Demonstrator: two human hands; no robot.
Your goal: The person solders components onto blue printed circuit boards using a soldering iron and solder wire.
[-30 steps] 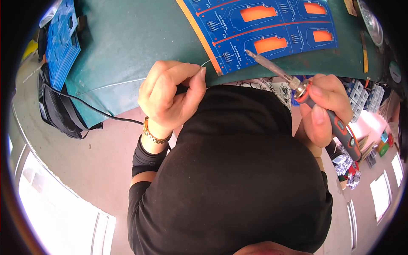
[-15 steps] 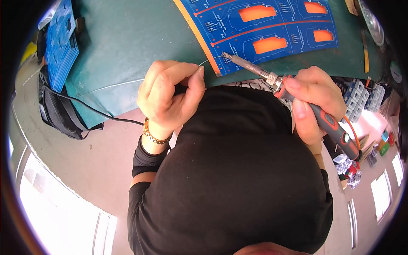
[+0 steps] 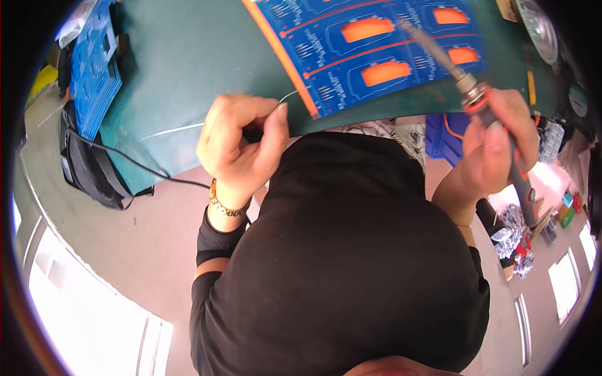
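A blue circuit board panel (image 3: 351, 62) with orange cut-outs and an orange strip along its left edge lies at the table's near edge. My left hand (image 3: 241, 138) pinches a thin solder wire (image 3: 289, 96), whose end reaches the panel's lower left edge. In my right hand (image 3: 501, 144) is a soldering iron (image 3: 467, 81) with a grey and red handle. Its slightly blurred tip appears over the upper middle of the panel; whether it touches cannot be made out.
The green table mat (image 3: 182, 62) spreads under the panel. A stack of blue boards (image 3: 94, 81) stands at the far left, above a black bag (image 3: 91, 166) and a black cable (image 3: 147, 168). Blue bins (image 3: 442, 141) sit below the table's right edge. A round clear dish (image 3: 537, 31) is at upper right.
The soldering iron has swung up and right, away from the panel's lower left pads. My left hand with the solder wire has shifted slightly left. The panel also sits a little further left.
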